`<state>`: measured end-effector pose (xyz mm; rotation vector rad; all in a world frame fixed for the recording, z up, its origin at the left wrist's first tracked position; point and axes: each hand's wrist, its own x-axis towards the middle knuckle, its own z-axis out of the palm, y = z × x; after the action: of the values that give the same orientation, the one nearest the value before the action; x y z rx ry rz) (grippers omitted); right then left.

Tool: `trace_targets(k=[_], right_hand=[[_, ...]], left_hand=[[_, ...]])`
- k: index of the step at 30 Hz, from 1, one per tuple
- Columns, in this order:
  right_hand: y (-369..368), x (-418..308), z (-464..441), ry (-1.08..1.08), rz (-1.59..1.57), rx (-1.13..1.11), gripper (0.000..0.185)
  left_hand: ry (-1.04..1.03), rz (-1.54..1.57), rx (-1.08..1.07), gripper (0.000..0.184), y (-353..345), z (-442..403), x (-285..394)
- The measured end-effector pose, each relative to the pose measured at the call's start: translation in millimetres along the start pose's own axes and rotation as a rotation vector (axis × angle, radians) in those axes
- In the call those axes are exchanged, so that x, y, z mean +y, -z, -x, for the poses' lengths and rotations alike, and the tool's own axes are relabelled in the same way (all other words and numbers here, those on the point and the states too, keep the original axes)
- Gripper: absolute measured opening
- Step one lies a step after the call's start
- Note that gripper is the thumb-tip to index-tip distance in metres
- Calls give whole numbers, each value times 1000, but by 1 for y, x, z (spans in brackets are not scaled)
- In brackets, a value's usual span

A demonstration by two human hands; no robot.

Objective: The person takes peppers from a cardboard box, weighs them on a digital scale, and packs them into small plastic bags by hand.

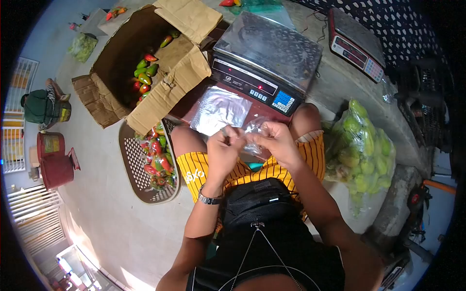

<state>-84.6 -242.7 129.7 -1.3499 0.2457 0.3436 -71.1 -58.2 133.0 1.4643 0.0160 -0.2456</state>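
Observation:
My left hand (pixel 224 147), with a watch on its wrist, is closed in a pinch at one edge of a clear plastic bag (pixel 253 127). Facing it, my right hand (pixel 277 142) pinches the other side of this thin bag, above my lap. Just beyond my hands lies a stack of clear plastic bags (pixel 221 110) on a dark red surface. Behind that stands a digital weighing scale (pixel 264 53) with a bare metal plate and a lit display.
An open cardboard box (pixel 167 89) holding red and green peppers (pixel 144 77) stands at left. Below it, a plastic basket (pixel 138 165) contains bagged peppers (pixel 160 157). On the right are a large bag of green vegetables (pixel 361 155) and a second scale (pixel 357 46). Another person (pixel 39 107) sits far left.

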Motion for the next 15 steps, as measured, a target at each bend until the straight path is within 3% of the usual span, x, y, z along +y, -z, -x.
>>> trace_targets(k=[1,4,7,8,11,13,15], right_hand=[[2,3,-3,33,39,0,29],[10,6,-5,425,934,301,25],[5,18,-15,498,843,443,13],[3,22,-19,376,545,427,12],[-2,21,-22,52,-241,345,15],[0,5,-15,-94,-621,263,17],[11,10,-7,-123,-746,-8,20]], left_hand=[[63,183,33,28,4,-4,-1],[215,594,24,32,8,-7,6],[255,675,-139,31,0,0,2],[260,682,-206,31,-3,1,-2],[-39,-254,78,31,-10,-2,-12],[9,-203,203,23,-3,-13,-41],[83,-199,305,18,-1,-17,-56]])
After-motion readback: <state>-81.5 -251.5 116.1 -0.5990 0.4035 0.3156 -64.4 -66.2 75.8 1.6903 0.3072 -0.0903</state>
